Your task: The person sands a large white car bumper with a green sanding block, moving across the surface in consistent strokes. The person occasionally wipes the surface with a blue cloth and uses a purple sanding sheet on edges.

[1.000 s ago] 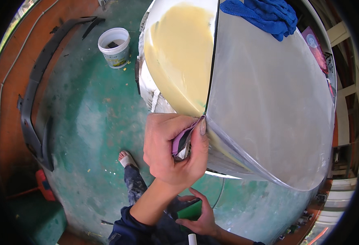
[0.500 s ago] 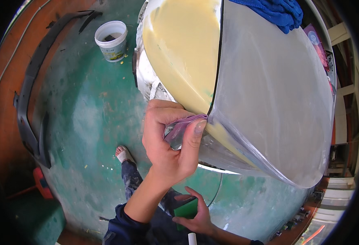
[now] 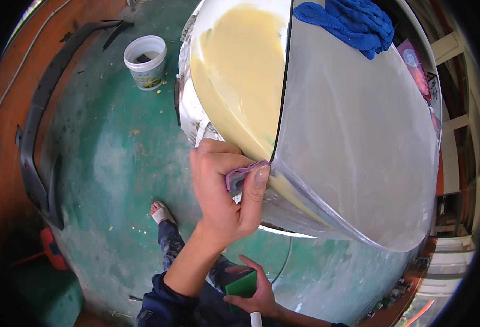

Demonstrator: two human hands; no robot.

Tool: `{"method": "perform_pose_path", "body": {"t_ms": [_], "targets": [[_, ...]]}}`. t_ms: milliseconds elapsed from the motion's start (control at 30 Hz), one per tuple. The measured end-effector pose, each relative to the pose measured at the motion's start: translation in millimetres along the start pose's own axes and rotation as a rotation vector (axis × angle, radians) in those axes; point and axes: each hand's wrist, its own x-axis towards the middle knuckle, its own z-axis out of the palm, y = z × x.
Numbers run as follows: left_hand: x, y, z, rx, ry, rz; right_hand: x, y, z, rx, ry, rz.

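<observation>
My left hand [image 3: 223, 188] is closed, pinching a folded piece of purple sandpaper [image 3: 240, 174] between thumb and fingers. The sandpaper is pressed at the lower corner where two car body panels meet. One panel [image 3: 240, 71] is coated with pale yellow filler. The other is a broad, dull grey panel [image 3: 354, 136], with a dark gap between the two. Lower and to the right, away from the panels, my right hand [image 3: 261, 291] grips a green block [image 3: 241, 285] with thumb and fingers on either side.
A crumpled blue cloth [image 3: 354, 24] lies on top of the grey panel. On the green floor [image 3: 109, 147] stands a white bucket [image 3: 146, 70] with something dark inside. A long black bumper-like part [image 3: 33, 125] leans by the orange wall at left. A red object [image 3: 53, 248] is below it.
The whole view has shifted slightly, with panels and cloth now a little lower and further left. My left hand remains at the panel corner with the sandpaper; my right still holds the green block.
</observation>
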Motion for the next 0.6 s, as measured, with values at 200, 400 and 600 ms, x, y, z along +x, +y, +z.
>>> {"method": "perform_pose_path", "body": {"t_ms": [200,400,600], "targets": [[-12,-1,0,0.013,0.012,-0.003,3,4,6,-0.012,-0.002,-0.033],[18,10,7,0.028,0.003,0.055,6,3,1,-0.040,-0.002,-0.033],[-2,8,2,0.024,0.025,-0.009,11,-11,9,0.065,-0.020,-0.014]]}}
